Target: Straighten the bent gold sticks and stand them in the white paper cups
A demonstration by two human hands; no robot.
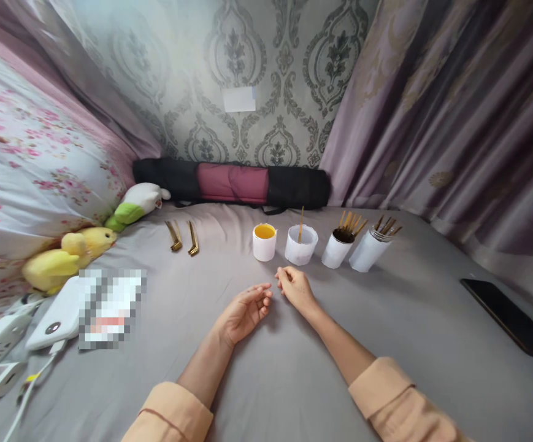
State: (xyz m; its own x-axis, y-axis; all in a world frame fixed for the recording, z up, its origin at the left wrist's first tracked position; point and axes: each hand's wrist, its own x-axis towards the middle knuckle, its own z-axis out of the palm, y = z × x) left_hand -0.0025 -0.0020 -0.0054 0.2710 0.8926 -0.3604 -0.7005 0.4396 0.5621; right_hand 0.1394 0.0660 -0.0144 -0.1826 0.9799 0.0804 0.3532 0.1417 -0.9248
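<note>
Where the hands are held, head view: over the gray sheet [413, 344], with fingertips brought near each other and a small gap left between.
Left hand [245, 313]: palm turned up and inward, fingers loosely curled and only half closed; nothing is seen in its grip.
Right hand [297, 291]: back turned up, fingers folded in, thumb and forefinger drawn together; whether anything small is pinched in this grip cannot be told.
Sleeves [381, 387]: folded back on 2 forearms.
Yellow-filled cup [264, 250]: stood on the sheet just beyond the fingertips, apart from them.
White tub [299, 253]: placed right of that cup, just beyond the right hand; 1 thin stick [302, 220] is stood in it.
Dark-mouthed container [334, 253]: set right of the tub; a cluster of light sticks [351, 222] is held in it.
Tall container [365, 253]: set at the right end of this row of 4; darker sticks [388, 226] are held in it.
Brass-colored pieces [193, 238]: 2 bent ones are laid left of the cup, well apart from the hands.
Left side: a yellow plush toy [66, 261], a white power bank [57, 316] and a power strip [0, 337] are seen.
Far side: a black-and-maroon bag [233, 183] is laid along the patterned wall [284, 61].
Right side: a black phone [508, 316] is laid down.
</note>
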